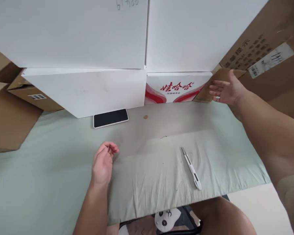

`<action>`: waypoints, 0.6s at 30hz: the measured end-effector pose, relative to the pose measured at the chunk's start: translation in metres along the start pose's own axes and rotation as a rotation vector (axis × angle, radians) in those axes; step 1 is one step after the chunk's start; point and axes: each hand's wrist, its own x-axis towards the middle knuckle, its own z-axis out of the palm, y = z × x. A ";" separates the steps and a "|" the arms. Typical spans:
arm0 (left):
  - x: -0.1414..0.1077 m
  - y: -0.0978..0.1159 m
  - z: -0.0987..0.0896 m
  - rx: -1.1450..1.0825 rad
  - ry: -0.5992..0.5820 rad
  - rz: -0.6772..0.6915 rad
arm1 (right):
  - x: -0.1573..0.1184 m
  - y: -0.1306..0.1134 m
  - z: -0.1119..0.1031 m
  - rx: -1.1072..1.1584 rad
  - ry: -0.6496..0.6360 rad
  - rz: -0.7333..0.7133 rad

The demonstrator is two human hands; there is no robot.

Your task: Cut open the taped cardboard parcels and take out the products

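My left hand is over the pale green cloth, palm turned inward, its fingers loosely bent with nothing visible in them. Ahead of it, a phone with a dark screen lies flat against the foot of a white box. My right hand reaches out at the far right, fingers apart, in front of a brown carton. A small pale green patch shows by its lower fingers; I cannot make out what it is. Between my hands, nearer the front edge, lies a white utility knife, its tip pointing away from me.
White boxes wall off the back, one with red lettering. Brown cartons stand at the left and right. A small brown scrap lies on the cloth. My legs are below the front edge.
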 end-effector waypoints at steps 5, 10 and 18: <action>-0.003 0.013 -0.008 -0.036 0.039 0.023 | -0.051 0.002 0.028 0.323 -0.351 0.400; -0.015 0.023 -0.020 -0.163 0.049 0.004 | -0.122 -0.003 0.046 0.303 -0.502 0.399; -0.038 0.036 -0.057 -0.317 0.007 0.108 | -0.238 -0.083 0.160 0.026 -0.807 0.020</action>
